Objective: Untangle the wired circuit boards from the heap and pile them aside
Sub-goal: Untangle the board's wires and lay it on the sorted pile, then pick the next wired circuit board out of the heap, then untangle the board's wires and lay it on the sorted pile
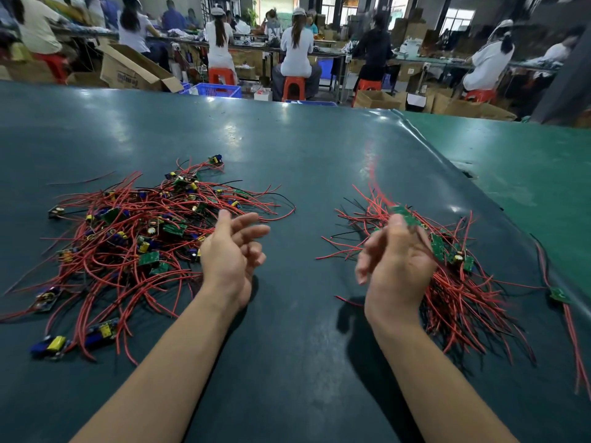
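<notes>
Right hand [395, 270] pinched a green board [405, 215] above sorted pile [460, 282], tabletop's right edge; left hand [228, 251] spread, empty, beside heap [128, 238]. Advisable: lay leads parallel.

the table cover [287, 161] is dark teal, brighter green on the far right. the heap [134, 238] on the left is red wires with some black, green boards, yellow and blue parts. the pile [463, 282] on the right is red and black wires with green boards.
</notes>
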The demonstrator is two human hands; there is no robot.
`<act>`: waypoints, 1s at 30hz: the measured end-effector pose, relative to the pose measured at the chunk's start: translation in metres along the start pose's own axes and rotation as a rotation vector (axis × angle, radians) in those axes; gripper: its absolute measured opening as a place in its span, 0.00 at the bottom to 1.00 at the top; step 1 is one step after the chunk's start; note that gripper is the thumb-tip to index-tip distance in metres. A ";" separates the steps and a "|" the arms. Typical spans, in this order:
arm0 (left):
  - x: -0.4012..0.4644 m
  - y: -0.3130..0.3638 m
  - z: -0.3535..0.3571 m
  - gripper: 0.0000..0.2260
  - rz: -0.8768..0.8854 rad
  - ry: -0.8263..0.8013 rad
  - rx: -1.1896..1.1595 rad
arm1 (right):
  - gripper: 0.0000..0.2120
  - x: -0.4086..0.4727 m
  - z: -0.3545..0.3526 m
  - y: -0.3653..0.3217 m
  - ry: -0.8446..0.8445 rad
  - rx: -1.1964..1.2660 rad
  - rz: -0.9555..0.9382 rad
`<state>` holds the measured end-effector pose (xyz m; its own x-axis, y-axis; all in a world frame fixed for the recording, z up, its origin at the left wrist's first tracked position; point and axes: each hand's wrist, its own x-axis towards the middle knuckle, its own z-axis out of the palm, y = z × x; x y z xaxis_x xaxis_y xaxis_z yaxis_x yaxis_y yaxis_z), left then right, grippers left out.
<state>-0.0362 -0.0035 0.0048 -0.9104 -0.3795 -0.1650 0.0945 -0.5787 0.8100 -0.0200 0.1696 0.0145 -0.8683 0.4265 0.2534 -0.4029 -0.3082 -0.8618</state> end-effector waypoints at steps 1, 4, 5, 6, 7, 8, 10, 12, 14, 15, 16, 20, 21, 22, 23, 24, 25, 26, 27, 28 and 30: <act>-0.002 -0.003 0.002 0.21 0.014 -0.024 0.037 | 0.12 0.005 -0.002 -0.002 0.064 0.082 0.072; -0.003 -0.004 0.004 0.22 0.074 -0.053 0.104 | 0.13 0.013 -0.007 -0.002 0.126 0.214 0.268; -0.002 -0.004 0.003 0.21 0.098 -0.051 0.125 | 0.15 0.014 -0.007 -0.001 0.113 0.240 0.303; -0.002 -0.004 0.002 0.21 0.139 -0.050 0.166 | 0.17 0.013 -0.007 0.000 0.097 0.255 0.323; -0.002 -0.005 0.001 0.20 0.214 -0.052 0.248 | 0.19 0.012 -0.006 0.001 0.078 0.250 0.329; -0.003 -0.007 -0.001 0.18 0.330 -0.050 0.387 | 0.20 0.011 -0.005 0.002 0.052 0.222 0.324; -0.006 -0.012 -0.007 0.13 0.645 -0.022 0.782 | 0.19 0.006 -0.002 0.005 -0.041 0.097 0.312; -0.008 -0.012 -0.011 0.09 0.894 0.063 1.143 | 0.17 -0.001 0.000 0.010 -0.156 -0.094 0.310; -0.006 -0.007 -0.015 0.07 0.984 0.176 1.379 | 0.17 -0.008 0.001 0.016 -0.253 -0.252 0.296; -0.003 -0.004 -0.018 0.08 0.963 0.258 1.463 | 0.17 -0.010 0.002 0.018 -0.296 -0.299 0.287; 0.001 0.001 -0.022 0.10 0.905 0.346 1.525 | 0.17 -0.012 0.003 0.020 -0.329 -0.330 0.277; 0.011 0.016 -0.040 0.18 0.534 0.457 1.698 | 0.17 -0.012 0.003 0.020 -0.381 -0.374 0.264; 0.013 0.016 -0.042 0.18 0.497 0.448 1.750 | 0.17 -0.011 0.003 0.020 -0.389 -0.381 0.266; 0.013 0.017 -0.043 0.17 0.484 0.444 1.781 | 0.17 -0.011 0.002 0.020 -0.394 -0.389 0.269; 0.013 0.017 -0.043 0.16 0.488 0.441 1.783 | 0.17 -0.011 0.002 0.020 -0.397 -0.393 0.271; 0.014 0.018 -0.043 0.15 0.502 0.440 1.763 | 0.17 -0.011 0.002 0.020 -0.398 -0.395 0.273; 0.015 0.019 -0.043 0.13 0.518 0.438 1.731 | 0.16 -0.011 0.002 0.020 -0.396 -0.397 0.274; 0.015 0.019 -0.043 0.12 0.532 0.441 1.698 | 0.16 -0.011 0.001 0.020 -0.395 -0.398 0.276; 0.016 0.020 -0.045 0.11 0.545 0.449 1.669 | 0.16 -0.010 0.001 0.020 -0.394 -0.396 0.276; 0.016 0.021 -0.046 0.11 0.565 0.460 1.646 | 0.16 -0.010 0.001 0.019 -0.395 -0.395 0.277; 0.016 0.021 -0.046 0.09 0.636 0.492 1.598 | 0.16 -0.011 0.001 0.020 -0.400 -0.397 0.276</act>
<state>-0.0304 -0.0551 -0.0068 -0.6730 -0.5751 0.4651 -0.3674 0.8057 0.4645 -0.0190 0.1584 -0.0049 -0.9971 0.0010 0.0765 -0.0765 0.0105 -0.9970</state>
